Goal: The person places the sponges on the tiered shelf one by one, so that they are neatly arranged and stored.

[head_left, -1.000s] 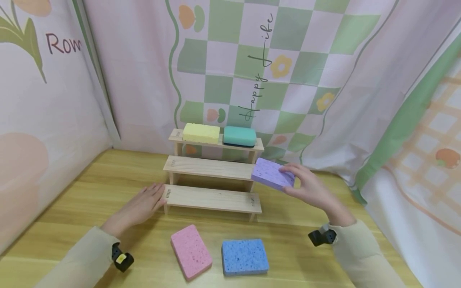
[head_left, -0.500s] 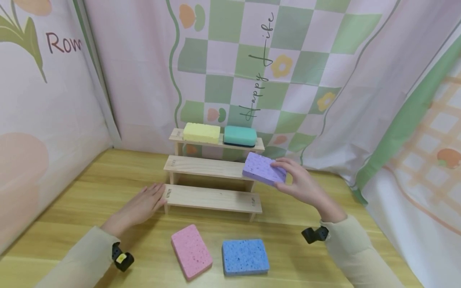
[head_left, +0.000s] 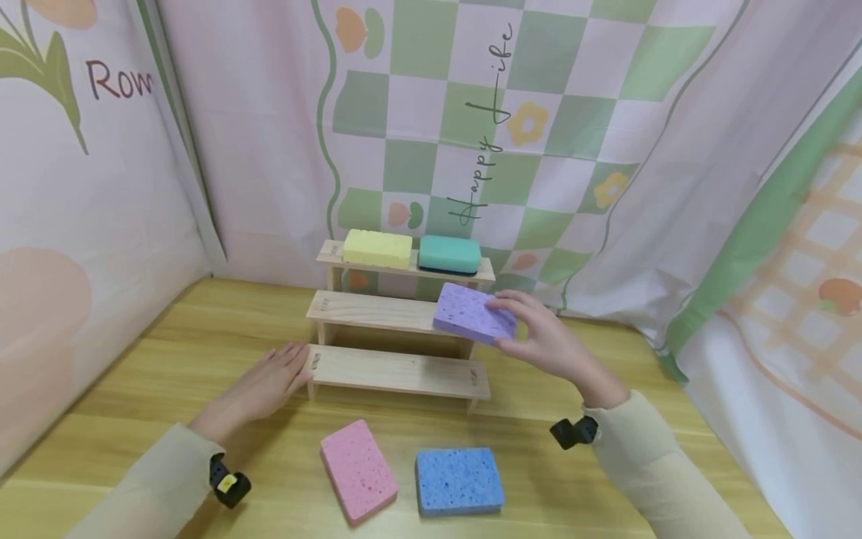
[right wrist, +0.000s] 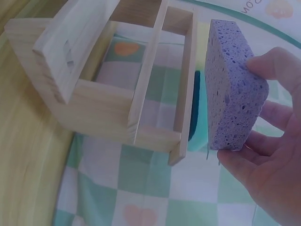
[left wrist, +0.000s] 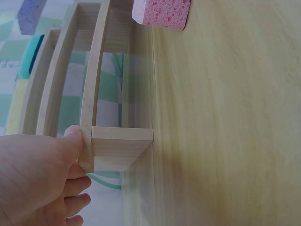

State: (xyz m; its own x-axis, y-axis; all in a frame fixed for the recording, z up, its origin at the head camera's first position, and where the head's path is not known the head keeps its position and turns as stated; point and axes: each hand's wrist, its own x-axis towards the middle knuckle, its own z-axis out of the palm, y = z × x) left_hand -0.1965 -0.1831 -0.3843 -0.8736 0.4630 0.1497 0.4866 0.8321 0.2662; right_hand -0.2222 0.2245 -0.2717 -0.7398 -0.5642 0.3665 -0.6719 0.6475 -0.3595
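Our right grip [head_left: 544,338] pinches the purple, porous rectangular sponge [head_left: 466,311], probably light and soft, which we should hold by opposite edges.

The left hand [head_left: 268,383] rests back upward; the right hand [head_left: 547,340] holds a raised pinch.

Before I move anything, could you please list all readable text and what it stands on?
"Happy Life", in sideways script on the back curtain.
"Ro", then a letter running into the edge, on the left curtain.
Left wrist view: lettering at left, too blurred to read.
Right wrist view: upside-down letters at top, cut off, unreadable.
Purple sponge: none visible.
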